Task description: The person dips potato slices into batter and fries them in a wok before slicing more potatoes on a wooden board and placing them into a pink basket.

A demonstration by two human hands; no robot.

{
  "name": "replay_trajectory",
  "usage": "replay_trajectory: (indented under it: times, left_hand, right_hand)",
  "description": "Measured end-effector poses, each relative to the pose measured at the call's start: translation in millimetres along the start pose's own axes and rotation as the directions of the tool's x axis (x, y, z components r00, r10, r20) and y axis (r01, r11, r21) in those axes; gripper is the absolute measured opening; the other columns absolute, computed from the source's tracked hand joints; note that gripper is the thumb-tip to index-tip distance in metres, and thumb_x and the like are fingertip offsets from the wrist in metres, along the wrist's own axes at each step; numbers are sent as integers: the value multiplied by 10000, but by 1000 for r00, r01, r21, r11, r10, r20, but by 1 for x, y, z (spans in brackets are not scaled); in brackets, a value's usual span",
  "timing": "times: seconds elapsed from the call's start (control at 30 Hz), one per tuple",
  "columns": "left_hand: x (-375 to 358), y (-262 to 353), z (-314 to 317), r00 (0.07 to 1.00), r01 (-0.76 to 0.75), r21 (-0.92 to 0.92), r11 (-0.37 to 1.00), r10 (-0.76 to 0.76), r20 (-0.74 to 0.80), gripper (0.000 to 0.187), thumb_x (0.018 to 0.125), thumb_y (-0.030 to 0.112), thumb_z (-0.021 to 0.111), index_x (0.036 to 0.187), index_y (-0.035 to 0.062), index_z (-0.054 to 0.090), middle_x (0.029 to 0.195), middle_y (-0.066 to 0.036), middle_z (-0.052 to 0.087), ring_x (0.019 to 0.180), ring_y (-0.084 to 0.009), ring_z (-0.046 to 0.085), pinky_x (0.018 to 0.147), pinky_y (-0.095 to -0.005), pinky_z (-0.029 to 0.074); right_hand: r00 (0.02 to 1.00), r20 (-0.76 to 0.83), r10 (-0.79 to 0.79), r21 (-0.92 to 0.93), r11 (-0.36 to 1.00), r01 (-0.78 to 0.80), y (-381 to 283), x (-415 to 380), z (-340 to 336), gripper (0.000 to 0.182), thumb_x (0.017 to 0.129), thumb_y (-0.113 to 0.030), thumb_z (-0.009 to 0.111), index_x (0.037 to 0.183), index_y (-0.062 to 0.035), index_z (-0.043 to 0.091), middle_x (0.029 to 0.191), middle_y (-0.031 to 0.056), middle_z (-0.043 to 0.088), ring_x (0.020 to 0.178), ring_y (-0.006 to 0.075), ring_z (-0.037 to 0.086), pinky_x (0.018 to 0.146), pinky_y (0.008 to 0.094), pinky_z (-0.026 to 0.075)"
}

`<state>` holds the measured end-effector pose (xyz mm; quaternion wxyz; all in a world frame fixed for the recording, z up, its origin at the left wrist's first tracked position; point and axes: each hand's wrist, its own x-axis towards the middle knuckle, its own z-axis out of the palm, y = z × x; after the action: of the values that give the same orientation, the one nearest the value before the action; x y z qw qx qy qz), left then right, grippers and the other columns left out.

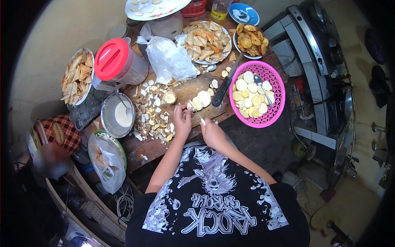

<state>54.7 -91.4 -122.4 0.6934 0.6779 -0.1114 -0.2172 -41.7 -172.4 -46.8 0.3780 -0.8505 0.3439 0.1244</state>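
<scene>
My left hand [182, 119] is at the front edge of a worn wooden board [187, 89], its fingers closed on a peeled pale root vegetable [190, 106], mostly hidden by them. My right hand [212, 133] grips a small knife [203, 122] by its white handle; the thin blade points up-left, at the vegetable beside my left fingertips. Just beyond lie round cut slices [203, 97]. A pale chunk [169, 97] sits on the board's left. Peelings [150, 111] are scattered left of my left hand. A bigger knife [222, 91] with a black handle lies to the right.
A pink basket [281, 88] of slices, with a spoon, stands right. A batter bowl [106, 111] and red-lidded pitcher [111, 59] are left. Behind are a plastic bag [166, 59], a plate of folded pastries [207, 41] and a bowl of fried pieces [251, 40].
</scene>
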Motion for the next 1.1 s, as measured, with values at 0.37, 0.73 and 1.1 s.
replay_trajectory:
  times: [0.37,0.73,1.1]
  left_hand:
    - [-7,-10,2,998,-63,13,998,63,18,154,883,20,547,996,-37,460,1036,-104,487,727,-113,589,638,-223,506]
    - [-1,-7,1,1000,0,-33,999,1,30,156,884,35,560,990,-25,461,995,-74,519,754,-100,583,649,-208,494]
    - [1,-9,-1,999,36,-92,995,-33,39,142,869,32,582,954,-29,486,997,-57,475,768,-117,601,634,-219,511]
  right_hand:
    - [997,-51,-58,23,998,60,27,20,29,282,926,-275,433,914,1,489,708,260,597,690,436,589,611,522,452]
    - [997,-3,-80,230,970,79,62,0,31,278,944,-266,424,982,4,480,738,262,587,730,446,580,617,473,447]
    - [1000,-4,-15,187,982,16,22,-27,-9,294,946,-299,403,936,-13,472,749,267,594,730,455,572,620,520,426]
